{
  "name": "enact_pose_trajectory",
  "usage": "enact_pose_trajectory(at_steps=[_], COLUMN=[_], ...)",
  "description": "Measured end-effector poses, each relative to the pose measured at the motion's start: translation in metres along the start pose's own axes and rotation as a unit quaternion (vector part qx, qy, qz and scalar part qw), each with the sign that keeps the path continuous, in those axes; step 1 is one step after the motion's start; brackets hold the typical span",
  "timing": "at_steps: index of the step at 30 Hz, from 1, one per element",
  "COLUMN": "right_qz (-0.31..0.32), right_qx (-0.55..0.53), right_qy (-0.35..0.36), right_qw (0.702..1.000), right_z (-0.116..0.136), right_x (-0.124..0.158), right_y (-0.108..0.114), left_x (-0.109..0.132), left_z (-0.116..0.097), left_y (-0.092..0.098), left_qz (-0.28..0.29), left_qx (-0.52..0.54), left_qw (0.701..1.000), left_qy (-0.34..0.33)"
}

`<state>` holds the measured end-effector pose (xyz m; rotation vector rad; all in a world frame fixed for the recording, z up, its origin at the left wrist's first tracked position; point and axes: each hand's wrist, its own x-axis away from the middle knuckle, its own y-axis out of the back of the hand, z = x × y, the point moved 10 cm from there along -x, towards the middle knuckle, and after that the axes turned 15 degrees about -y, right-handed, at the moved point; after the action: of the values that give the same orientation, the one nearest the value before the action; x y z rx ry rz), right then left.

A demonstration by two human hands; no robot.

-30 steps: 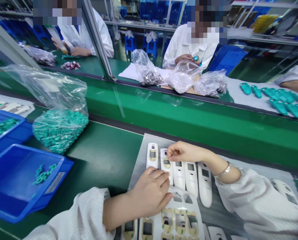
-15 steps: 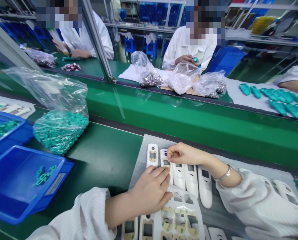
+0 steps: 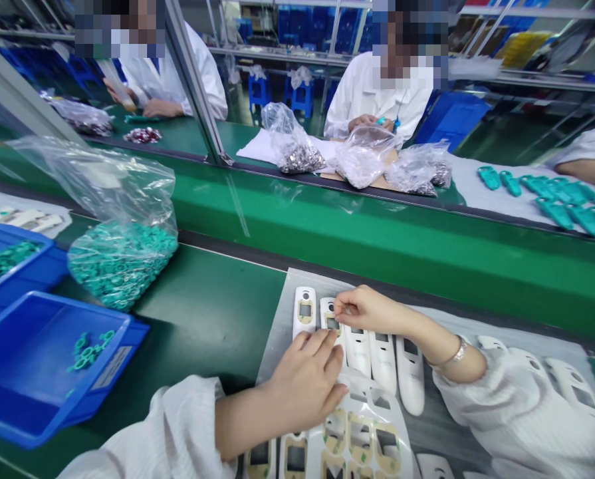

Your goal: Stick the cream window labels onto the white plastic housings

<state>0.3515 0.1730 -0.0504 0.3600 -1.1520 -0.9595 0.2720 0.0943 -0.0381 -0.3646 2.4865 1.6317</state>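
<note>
My right hand [image 3: 369,311] pinches its fingertips at the top of a white device casing [image 3: 341,352], second in a row, over a small beige adhesive gasket [image 3: 332,323] around its window. The pinched item is partly hidden. My left hand [image 3: 302,376] lies with its fingers against the same casing's lower left side. To the left stands a casing [image 3: 304,313] with a beige gasket fitted. Several bare casings [image 3: 383,362] lie to the right. Below my left hand is a white sheet of beige gaskets [image 3: 361,432], with some cut-outs empty.
The casings lie on a grey sheet [image 3: 282,313] on the green workbench [image 3: 207,313]. To the left are a clear bag of teal rings [image 3: 122,266] and a blue bin [image 3: 42,366]. Co-workers in white coats sit behind a glass partition [image 3: 192,80].
My left hand has shifted slightly up and to the right along the casing. My right hand stays at the second casing, with its fingers slightly rearranged. The view has drifted a little.
</note>
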Motion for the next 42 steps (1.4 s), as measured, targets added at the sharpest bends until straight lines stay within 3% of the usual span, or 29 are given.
enact_pose_trajectory(at_steps=[7,10,13,15,20,27,36,42], right_qz=[-0.056,-0.104,-0.153,-0.158,-0.123,-0.146,-0.241,-0.279], right_qx=[0.098,0.157,0.159,0.146,0.164,0.233,0.306,0.277], right_qy=[0.033,0.003,-0.024,-0.001,0.094,0.165,0.094,0.03], right_qw=[0.993,0.982,0.975,0.977,0.974,0.947,0.916,0.919], right_z=[0.01,0.005,0.0,0.003,0.02,0.032,0.031,0.03], right_x=[0.007,0.009,0.011,0.015,0.027,0.034,0.033,0.034], right_y=[0.0,0.007,0.021,0.023,0.0,-0.021,-0.026,-0.02], left_x=[0.0,0.0,-0.001,0.0,0.0,-0.001,-0.001,-0.001], left_z=[0.001,0.001,0.001,0.001,0.001,0.002,0.002,0.001], left_y=[-0.002,-0.005,-0.004,-0.003,-0.002,-0.001,0.001,0.001], left_qz=[0.025,0.036,0.038,0.037,0.033,0.035,0.033,0.028], left_qx=[0.001,0.004,-0.001,-0.005,-0.004,-0.005,-0.003,-0.009], left_qw=[1.0,0.999,0.999,0.999,0.999,0.999,0.999,1.0], left_qy=[0.01,0.012,0.007,0.006,0.007,0.007,0.011,0.011])
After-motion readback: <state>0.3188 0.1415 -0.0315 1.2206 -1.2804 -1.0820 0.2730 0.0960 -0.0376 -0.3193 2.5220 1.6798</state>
